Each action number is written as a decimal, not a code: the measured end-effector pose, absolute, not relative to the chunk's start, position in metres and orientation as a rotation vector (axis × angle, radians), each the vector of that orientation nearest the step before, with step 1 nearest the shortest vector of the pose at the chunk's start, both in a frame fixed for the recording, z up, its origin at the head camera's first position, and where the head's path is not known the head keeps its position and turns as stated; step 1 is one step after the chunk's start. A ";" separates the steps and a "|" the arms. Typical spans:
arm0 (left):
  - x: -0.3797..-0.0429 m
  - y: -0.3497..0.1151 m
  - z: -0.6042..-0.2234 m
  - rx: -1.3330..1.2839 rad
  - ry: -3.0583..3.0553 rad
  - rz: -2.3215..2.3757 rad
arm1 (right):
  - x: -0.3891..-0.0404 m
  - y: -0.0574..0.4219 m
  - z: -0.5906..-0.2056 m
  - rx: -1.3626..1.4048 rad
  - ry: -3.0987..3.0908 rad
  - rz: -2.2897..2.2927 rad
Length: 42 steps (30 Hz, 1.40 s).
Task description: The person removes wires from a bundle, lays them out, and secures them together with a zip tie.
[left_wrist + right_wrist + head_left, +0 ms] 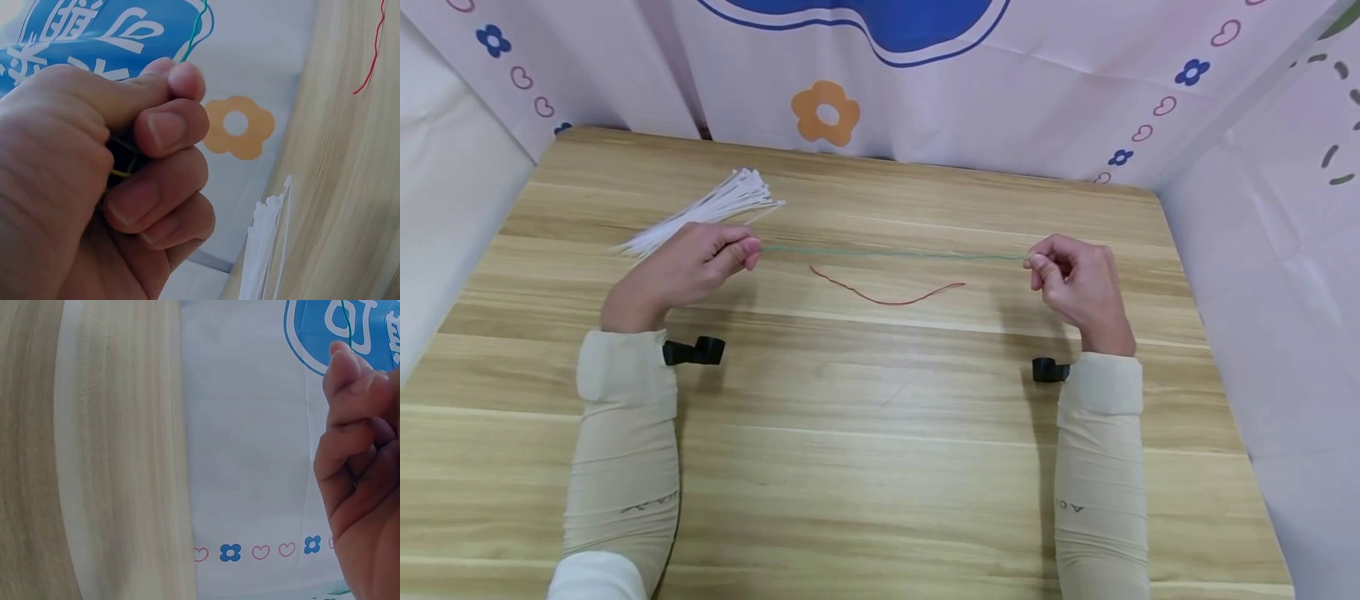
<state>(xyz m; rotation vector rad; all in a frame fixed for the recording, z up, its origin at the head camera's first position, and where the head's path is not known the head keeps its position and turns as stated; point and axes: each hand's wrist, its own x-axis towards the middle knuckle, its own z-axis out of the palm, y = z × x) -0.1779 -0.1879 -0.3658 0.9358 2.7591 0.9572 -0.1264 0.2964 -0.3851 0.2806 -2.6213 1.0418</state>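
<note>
A thin green wire is stretched nearly straight between my two hands, above the table. My left hand pinches its left end between thumb and forefinger. In the left wrist view, a few yellowish strands show inside the curled fingers of that hand, mostly hidden. At the other end, my right hand pinches the green wire with thumb and fingertip, its other fingers curled. On the wood below the green wire lies a red wire, bent in a shallow curve and touched by neither hand.
A bundle of white cable ties lies on the wooden table, just behind my left hand. A printed curtain hangs along the table's back edge. Black camera mounts stick out from both wrists.
</note>
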 end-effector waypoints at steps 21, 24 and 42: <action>-0.178 -0.195 -0.363 0.810 2.857 0.910 | -0.121 0.296 -0.373 0.267 -2.709 1.384; -0.178 -0.196 -0.363 0.851 2.859 0.916 | -0.121 0.298 -0.373 0.251 -2.696 1.405; -0.171 -0.202 -0.357 0.770 2.750 1.055 | -0.120 0.303 -0.372 0.206 -2.646 1.489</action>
